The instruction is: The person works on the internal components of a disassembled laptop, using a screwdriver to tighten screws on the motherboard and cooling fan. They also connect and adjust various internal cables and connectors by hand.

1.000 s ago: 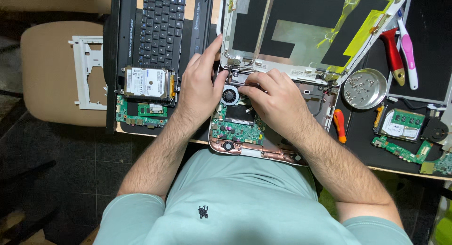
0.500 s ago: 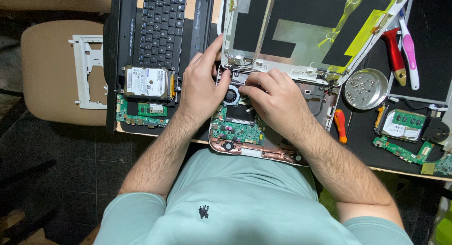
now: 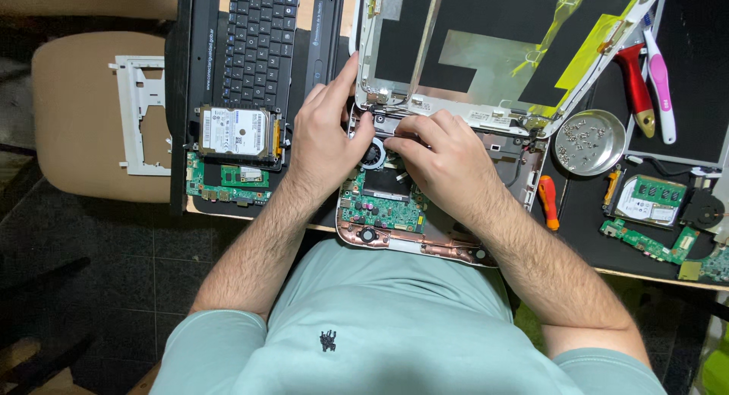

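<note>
Far left: a beige chair seat (image 3: pixel 83 114) carrying a white plastic frame (image 3: pixel 140 114). Next, on the desk's left end, a black keyboard (image 3: pixel 254 42), with a silver hard drive (image 3: pixel 234 131) lying at its near edge and a green circuit board (image 3: pixel 228 184) just below that.

Centre: an opened small laptop (image 3: pixel 395 213) at the desk's near edge, in front of the torso, green mainboard and round fan exposed, lid panel (image 3: pixel 486 53) folded back above it. Left hand (image 3: pixel 323 144) resting palm-down on the laptop's left edge, fingers loosely together, forefinger stretched up along the lid's left hinge corner. Right hand (image 3: pixel 444 163) curled over the hinge strip beside the fan, fingertips bunched close to the left thumb; whether pinching anything, cannot tell.

Right: an orange-handled screwdriver (image 3: pixel 548 201) just beside the laptop, a round metal dish (image 3: pixel 591 143) of screws, a red-handled tool (image 3: pixel 634 87), a pink-and-white tool (image 3: pixel 659 83), then a second drive (image 3: pixel 651 200) and loose green boards (image 3: pixel 645 243).
</note>
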